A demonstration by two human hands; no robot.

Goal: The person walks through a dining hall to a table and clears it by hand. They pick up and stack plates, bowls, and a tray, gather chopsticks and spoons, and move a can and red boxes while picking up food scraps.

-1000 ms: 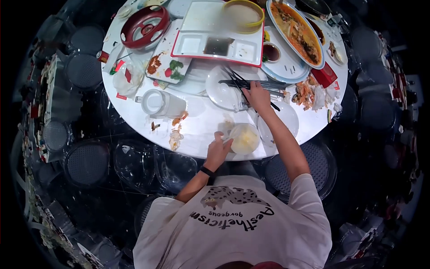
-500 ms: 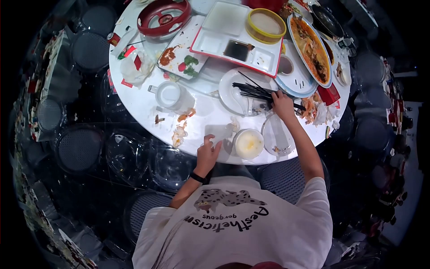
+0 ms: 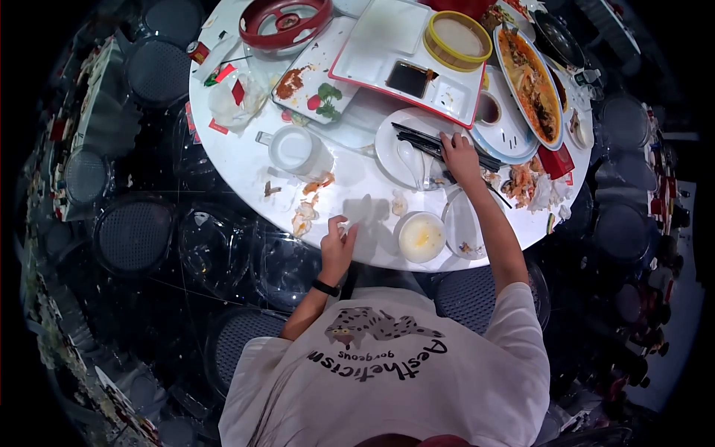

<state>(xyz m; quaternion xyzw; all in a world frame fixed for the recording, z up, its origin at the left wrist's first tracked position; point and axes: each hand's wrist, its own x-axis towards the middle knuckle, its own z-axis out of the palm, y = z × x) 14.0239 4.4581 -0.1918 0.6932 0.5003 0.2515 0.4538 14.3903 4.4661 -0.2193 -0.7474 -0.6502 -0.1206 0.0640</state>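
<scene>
A bundle of black chopsticks (image 3: 418, 140) lies across a white plate (image 3: 386, 158). My right hand (image 3: 460, 158) is closed around the bundle near its middle, and the ends stick out on both sides. A white spoon (image 3: 407, 156) rests on the same plate, just below the chopsticks. My left hand (image 3: 337, 247) hovers at the table's front edge, fingers apart and slightly curled, with nothing in it. Right of it stands a white bowl (image 3: 421, 238) with yellowish remains. A small clear dish (image 3: 462, 223) sits beside the bowl, below my right forearm.
Farther back are a red-edged white tray (image 3: 406, 78), a yellow-rimmed round steamer (image 3: 458, 41) and an oval fish platter (image 3: 530, 89). A clear mug (image 3: 292, 147) stands left, near food scraps (image 3: 305, 212). Crumpled tissues (image 3: 551, 192) lie right. Stools (image 3: 134, 235) surround the round table (image 3: 246, 179).
The chopsticks, fanned out before, now lie closer together in my right hand. My left hand has shifted slightly left. The table appears a little farther right in view.
</scene>
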